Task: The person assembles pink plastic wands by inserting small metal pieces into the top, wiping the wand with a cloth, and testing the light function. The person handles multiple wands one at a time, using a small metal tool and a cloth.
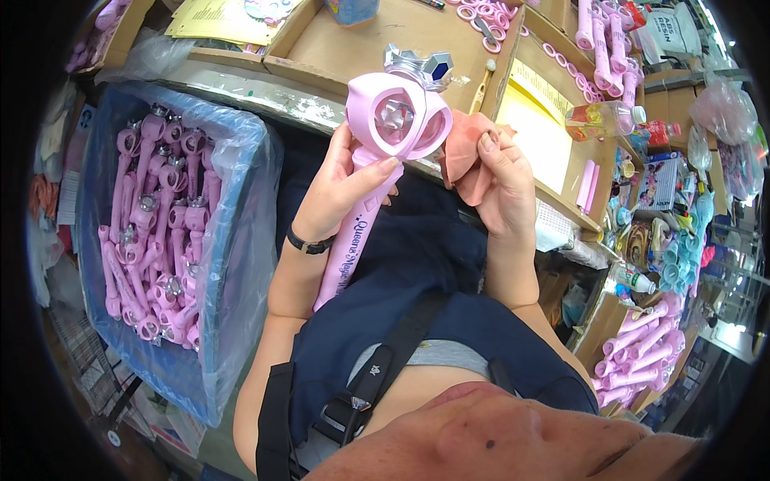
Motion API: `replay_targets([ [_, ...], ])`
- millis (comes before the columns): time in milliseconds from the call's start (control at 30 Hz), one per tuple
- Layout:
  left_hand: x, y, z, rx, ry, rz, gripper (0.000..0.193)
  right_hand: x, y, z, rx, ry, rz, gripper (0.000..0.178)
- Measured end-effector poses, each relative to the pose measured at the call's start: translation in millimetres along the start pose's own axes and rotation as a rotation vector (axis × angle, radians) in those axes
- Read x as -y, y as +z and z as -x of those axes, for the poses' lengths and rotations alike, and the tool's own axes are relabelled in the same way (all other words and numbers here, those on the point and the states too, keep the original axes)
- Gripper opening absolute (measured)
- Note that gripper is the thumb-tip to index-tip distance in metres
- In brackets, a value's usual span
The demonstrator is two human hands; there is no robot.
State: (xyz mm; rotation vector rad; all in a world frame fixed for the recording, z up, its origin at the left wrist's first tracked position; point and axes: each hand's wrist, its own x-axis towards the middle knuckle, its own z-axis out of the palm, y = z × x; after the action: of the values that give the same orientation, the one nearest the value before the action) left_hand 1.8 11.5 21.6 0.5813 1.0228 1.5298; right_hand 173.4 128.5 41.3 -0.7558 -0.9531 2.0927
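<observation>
A pink toy wand (346, 240) slants up in front of my body, its round head at the top. Clear faceted windows are set in that head, and a silver crown with a dark blue gem sits on it. My left hand (343, 180) is wrapped round the neck of the wand just below the head. To the right of the head, my right hand (505, 172) pinches a crumpled salmon-coloured cloth (467, 152). The cloth comes right up to the head's right side; whether it touches, I cannot tell.
At left stands a blue crate (241, 240) lined with plastic, full of similar wands (164, 216). A cardboard tray (313, 56) lies ahead on the bench, with pink rings (489, 20) beyond. Drink bottle (601, 120) and yellow paper (537, 96) are right; more pink wand parts (642, 353) fill a lower-right box.
</observation>
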Motion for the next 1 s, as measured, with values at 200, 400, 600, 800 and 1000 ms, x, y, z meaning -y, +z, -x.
replay_targets([
  [200, -1, 6, 0, -0.023, -0.001, -0.074, 0.072, -10, -7, 4, -0.042, -0.190, 0.187, 0.022],
  [400, 0, 14, 1, 0.020, 0.010, -0.077, 0.073, -16, 3, -5, 0.066, -0.557, -0.020, 0.009],
  [600, 3, 15, -1, 0.021, -0.035, -0.071, 0.072, -5, -2, -14, 0.355, -0.350, -0.489, 0.011],
  [800, 3, 15, -2, 0.008, -0.045, -0.075, 0.071, -9, -10, -14, 0.298, -0.407, -0.385, 0.012],
  [1000, 1, 16, -2, 0.022, -0.037, -0.086, 0.071, -5, -8, -9, 0.262, -0.497, 0.047, 0.012],
])
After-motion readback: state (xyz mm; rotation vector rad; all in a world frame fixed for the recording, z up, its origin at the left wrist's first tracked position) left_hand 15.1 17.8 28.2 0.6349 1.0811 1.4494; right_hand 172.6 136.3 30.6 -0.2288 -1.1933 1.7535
